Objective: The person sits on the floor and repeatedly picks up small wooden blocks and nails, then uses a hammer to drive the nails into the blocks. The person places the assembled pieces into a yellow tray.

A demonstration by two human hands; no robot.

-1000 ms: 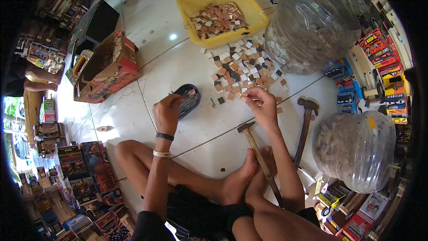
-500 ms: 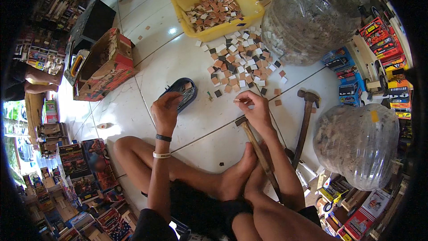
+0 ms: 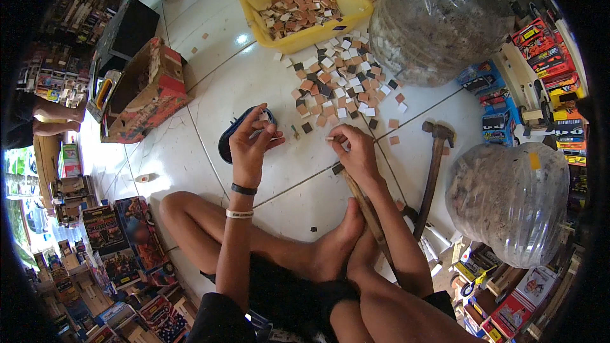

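Note:
My right hand [image 3: 356, 155] pinches a small square tile [image 3: 331, 139] between thumb and fingertips, above the white floor. Just to its left is my left hand [image 3: 251, 146], raised with thumb and a finger drawn together and the other fingers spread. Whatever sits in that pinch is too small to make out. Behind the left hand lies a dark blue oval dish [image 3: 225, 146], partly covered by it. Below my right hand a hammer [image 3: 365, 209] leans across my leg, its head near the floor. Many loose tiles [image 3: 343, 82], white, tan and black, lie spread ahead.
A yellow basin [image 3: 305, 38] holding more tiles stands at the back. A second hammer [image 3: 437, 171] lies at right, beside large clear plastic bags [image 3: 508, 203]. On the left are a worn red box [image 3: 149, 98] and stacked wooden toy trucks [image 3: 121, 235]. Another person's feet [image 3: 60, 117] show far left.
My left hand has moved slightly right and up from over the dish, with its fingers turned upward. My right hand has shifted slightly left, still holding the tile.

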